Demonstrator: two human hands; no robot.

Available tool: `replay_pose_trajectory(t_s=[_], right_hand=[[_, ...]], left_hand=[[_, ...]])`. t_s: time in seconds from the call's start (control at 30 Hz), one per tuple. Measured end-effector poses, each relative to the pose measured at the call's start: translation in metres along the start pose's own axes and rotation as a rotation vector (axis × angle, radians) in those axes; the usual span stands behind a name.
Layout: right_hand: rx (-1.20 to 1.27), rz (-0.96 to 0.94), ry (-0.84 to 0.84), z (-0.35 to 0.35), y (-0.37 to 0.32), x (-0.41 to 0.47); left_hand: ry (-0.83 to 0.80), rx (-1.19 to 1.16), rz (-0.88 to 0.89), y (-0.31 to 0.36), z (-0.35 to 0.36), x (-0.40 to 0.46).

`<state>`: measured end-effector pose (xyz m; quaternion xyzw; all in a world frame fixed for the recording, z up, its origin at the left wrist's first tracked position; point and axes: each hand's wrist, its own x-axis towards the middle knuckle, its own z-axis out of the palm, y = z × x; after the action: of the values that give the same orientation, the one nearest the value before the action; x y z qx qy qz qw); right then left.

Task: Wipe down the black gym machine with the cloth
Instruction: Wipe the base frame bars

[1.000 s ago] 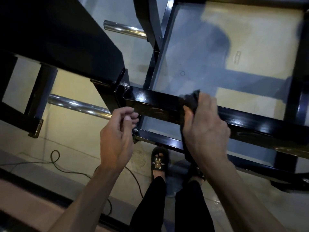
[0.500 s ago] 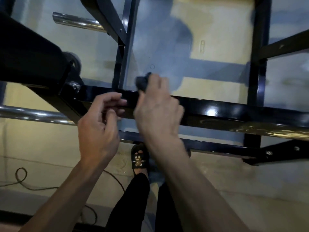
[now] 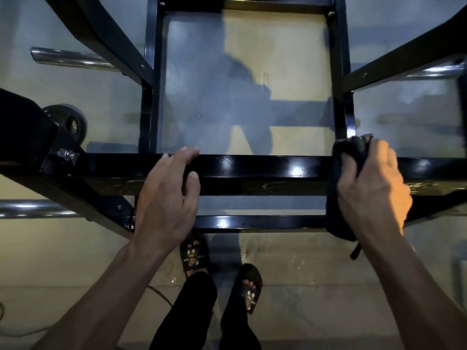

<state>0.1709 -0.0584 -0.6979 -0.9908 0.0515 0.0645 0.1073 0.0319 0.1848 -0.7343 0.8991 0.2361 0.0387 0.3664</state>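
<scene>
The black gym machine's glossy crossbar [image 3: 265,170] runs left to right across the middle of the view. My right hand [image 3: 374,188] grips a dark cloth [image 3: 341,157] and presses it over the bar near its right end, where an upright post [image 3: 341,72] meets it. Part of the cloth hangs down below the bar. My left hand [image 3: 166,195] rests on the bar left of centre, fingers laid over its top and thumb against its front face. It holds nothing.
A lower black rail [image 3: 252,222] runs beneath the crossbar. Chrome pegs [image 3: 70,58] stick out at left and right. A black wheel [image 3: 70,122] sits at the left. My feet in black slippers [image 3: 194,253] stand on the pale floor. A cable [image 3: 156,291] lies nearby.
My right hand has slid the cloth along the crossbar from left of centre to the right end. My left hand has uncurled and now lies over the bar.
</scene>
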Motion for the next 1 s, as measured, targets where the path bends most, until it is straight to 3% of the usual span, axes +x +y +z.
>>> replay_pose_trajectory(t_s=[0.13,0.37,0.47,0.63,0.73,0.9,1.0], right_hand=[[-0.008,-0.069,-0.039,0.003,-0.035,-0.013],[0.042,-0.484,-0.296,0.031,-0.124,-0.042],[0.067,-0.456,-0.305,0.022,-0.1,-0.024],[0.017,-0.207,-0.239,-0.019,-0.004,0.023],[-0.117,-0.141,-0.143,-0.028,0.002,0.025],[-0.226,-0.485,-0.053,0.009,-0.081,-0.032],[-0.097,-0.62,-0.142,0.036,-0.147,-0.056]], left_hand=[[-0.027,0.097,0.08,-0.002,0.004,-0.001],[0.005,0.116,-0.018,-0.003,0.004,-0.002],[0.013,0.13,-0.022,-0.002,0.005,0.0],[0.101,0.117,0.083,0.003,0.012,-0.001],[0.121,0.1,0.103,0.001,0.015,-0.001],[0.142,-0.088,0.099,-0.014,0.013,-0.014],[0.35,-0.146,0.065,-0.04,-0.002,-0.031]])
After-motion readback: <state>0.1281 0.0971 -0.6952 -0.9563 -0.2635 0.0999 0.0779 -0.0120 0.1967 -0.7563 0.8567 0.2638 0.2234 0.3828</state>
